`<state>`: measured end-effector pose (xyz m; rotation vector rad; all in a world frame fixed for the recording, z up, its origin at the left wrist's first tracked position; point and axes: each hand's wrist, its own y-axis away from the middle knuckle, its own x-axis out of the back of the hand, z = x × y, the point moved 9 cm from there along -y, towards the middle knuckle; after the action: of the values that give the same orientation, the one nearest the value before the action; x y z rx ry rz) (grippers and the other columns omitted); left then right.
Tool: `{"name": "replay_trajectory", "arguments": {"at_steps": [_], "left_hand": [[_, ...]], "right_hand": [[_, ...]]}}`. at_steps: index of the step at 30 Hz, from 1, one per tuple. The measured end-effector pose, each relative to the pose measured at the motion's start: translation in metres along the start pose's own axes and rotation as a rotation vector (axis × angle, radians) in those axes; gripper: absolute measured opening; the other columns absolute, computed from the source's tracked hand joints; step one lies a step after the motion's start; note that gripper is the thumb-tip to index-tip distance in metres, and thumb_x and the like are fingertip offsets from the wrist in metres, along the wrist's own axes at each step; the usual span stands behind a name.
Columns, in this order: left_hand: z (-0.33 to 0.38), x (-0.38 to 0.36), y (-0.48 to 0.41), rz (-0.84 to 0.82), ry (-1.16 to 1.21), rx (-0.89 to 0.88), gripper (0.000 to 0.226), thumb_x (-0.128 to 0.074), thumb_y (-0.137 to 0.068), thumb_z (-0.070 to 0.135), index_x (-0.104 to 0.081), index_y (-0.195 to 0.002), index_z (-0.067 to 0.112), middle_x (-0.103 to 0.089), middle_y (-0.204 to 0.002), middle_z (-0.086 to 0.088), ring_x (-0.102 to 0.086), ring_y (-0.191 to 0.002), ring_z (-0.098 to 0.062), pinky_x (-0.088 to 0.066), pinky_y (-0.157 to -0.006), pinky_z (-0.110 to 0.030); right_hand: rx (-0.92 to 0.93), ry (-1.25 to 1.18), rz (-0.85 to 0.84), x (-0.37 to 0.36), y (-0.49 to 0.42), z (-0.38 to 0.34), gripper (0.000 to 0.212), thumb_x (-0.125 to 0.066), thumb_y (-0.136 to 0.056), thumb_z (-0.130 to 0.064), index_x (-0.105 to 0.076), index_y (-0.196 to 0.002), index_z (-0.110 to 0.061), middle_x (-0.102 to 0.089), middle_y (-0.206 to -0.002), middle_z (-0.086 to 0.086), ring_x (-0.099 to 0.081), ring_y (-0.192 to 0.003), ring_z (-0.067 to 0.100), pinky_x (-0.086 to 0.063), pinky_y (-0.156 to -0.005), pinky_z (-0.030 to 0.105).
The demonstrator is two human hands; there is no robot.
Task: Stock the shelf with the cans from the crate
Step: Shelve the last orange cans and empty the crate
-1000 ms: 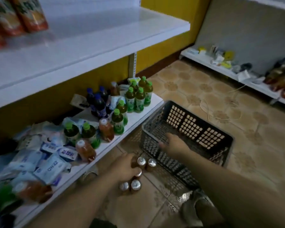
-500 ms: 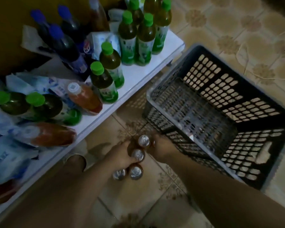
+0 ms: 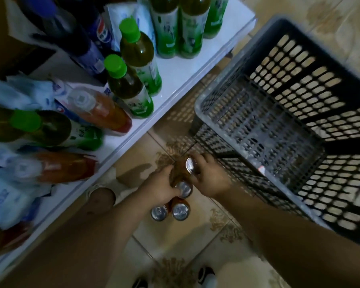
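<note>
Head view: left hand (image 3: 162, 188) and right hand (image 3: 210, 179) grip cans (image 3: 183, 188) beside crate (image 3: 258, 129).

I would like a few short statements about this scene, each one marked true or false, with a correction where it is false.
1. Four cans stand on the floor. True.
2. The crate holds more cans. False: no can shows inside it.
3. The right hand grips the far can. True.
4. The left hand rests on the shelf. False: it holds cans on the floor.
5. The front bottle has a red cap. False: its cap is green.
</note>
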<state>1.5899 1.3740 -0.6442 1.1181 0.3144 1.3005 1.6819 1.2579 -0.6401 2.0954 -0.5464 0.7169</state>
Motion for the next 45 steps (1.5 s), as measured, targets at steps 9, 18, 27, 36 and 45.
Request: {"name": "replay_trajectory", "arguments": {"at_steps": [9, 18, 27, 36, 45], "left_hand": [[0.108, 0.086, 0.123, 0.141, 0.377, -0.254, 0.086, -0.086, -0.059, 0.04, -0.043, -0.134, 0.039, -0.059, -0.127, 0.014, -0.057, -0.118, -0.007, -0.05, -0.097, -0.036], [0.193, 0.2, 0.31, 0.45, 0.511, -0.54, 0.072, -0.08, -0.075, 0.015, -0.035, -0.125, 0.041, -0.059, -0.111, 0.018, -0.061, -0.095, 0.003, -0.051, -0.08, -0.02], [0.187, 0.282, 0.449, 0.764, 0.476, -0.608, 0.05, -0.076, -0.079, 0.024, -0.046, -0.116, 0.04, -0.065, -0.109, 0.015, -0.063, -0.101, -0.004, -0.049, -0.098, -0.035], [0.121, 0.345, 0.509, 1.084, -0.24, -0.166, 0.07, -0.052, -0.089, 0.057, -0.033, -0.147, 0.024, -0.034, -0.153, 0.003, -0.033, -0.139, -0.017, -0.028, -0.112, -0.034], [0.066, 0.36, 0.491, 0.972, -0.46, 0.183, 0.079, -0.014, -0.084, 0.078, -0.005, -0.152, 0.037, 0.001, -0.162, 0.006, 0.003, -0.148, -0.021, -0.001, -0.115, -0.06]], "right_hand": [[0.169, -0.648, 0.451, 0.174, 0.113, -0.107, 0.063, -0.051, -0.072, -0.049, -0.039, -0.133, -0.044, -0.047, -0.126, -0.013, -0.045, -0.112, -0.016, -0.038, -0.091, 0.005], [0.442, -0.972, 0.517, 0.307, 0.213, -0.255, 0.033, -0.056, -0.086, -0.032, -0.053, -0.119, -0.036, -0.06, -0.116, -0.006, -0.06, -0.102, 0.005, -0.052, -0.075, 0.02], [0.704, -0.768, 0.544, 0.361, 0.284, -0.4, 0.041, -0.06, -0.089, -0.039, -0.054, -0.129, -0.032, -0.061, -0.114, -0.002, -0.062, -0.098, 0.013, -0.054, -0.082, 0.033], [0.78, -0.702, 0.497, 0.367, 0.283, -0.49, 0.046, -0.059, -0.092, -0.034, -0.048, -0.136, -0.026, -0.055, -0.121, -0.002, -0.057, -0.107, 0.017, -0.051, -0.093, 0.039], [0.825, -0.523, 0.465, 0.35, 0.255, -0.526, 0.05, -0.059, -0.091, -0.032, -0.045, -0.139, -0.026, -0.055, -0.131, 0.001, -0.053, -0.114, 0.019, -0.046, -0.098, 0.039]]}}
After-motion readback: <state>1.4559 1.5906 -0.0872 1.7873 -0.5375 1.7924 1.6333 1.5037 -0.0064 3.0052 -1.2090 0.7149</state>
